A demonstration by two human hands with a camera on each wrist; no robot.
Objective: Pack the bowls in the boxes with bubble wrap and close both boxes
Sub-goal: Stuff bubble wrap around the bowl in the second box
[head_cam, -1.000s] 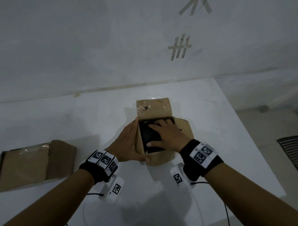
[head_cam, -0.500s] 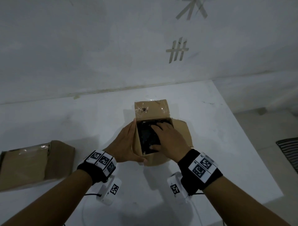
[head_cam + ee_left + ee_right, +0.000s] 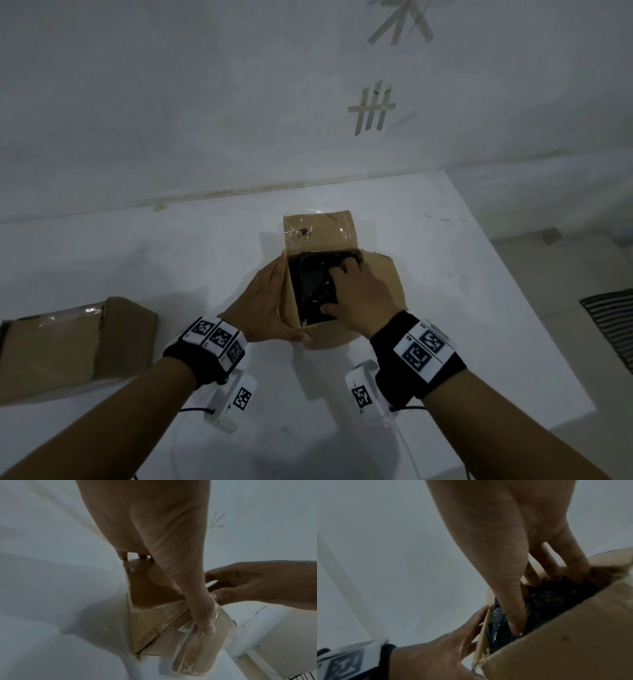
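Two hands: both are working at one open box near the middle of the table.
Left hand [image 3: 263,308]: is lying with straight, closed-together fingers flat against the left outer wall of the open box [image 3: 329,337]; the thumb is running along the near wall.
Left thumb [image 3: 202,615]: is pressing on clear tape on the near wall of the carton, as the left wrist view is showing.
Right hand [image 3: 359,298]: is reaching down into the box opening, fingers bent and spread over the dark bundle [image 3: 313,291] inside.
Right fingertips [image 3: 532,580]: are digging in at the far edge of the bundle; the thumb is pushing down at its near edge.
Dark bundle: is sitting inside the open box, filling most of the opening; its surface is looking crinkled and glossy. Whether a bowl is lying within is not discernible.
Box flaps: the far flap [image 3: 318,233], carrying clear tape, is standing up; the right flap [image 3: 383,277] is lying folded outward.
Second box [image 3: 68,346]: is resting at the left edge of the table [image 3: 479,308], well apart from the hands, its top taped and looking closed.
Wall [image 3: 171,102]: is rising behind the table, bearing strips of tape [image 3: 371,109].
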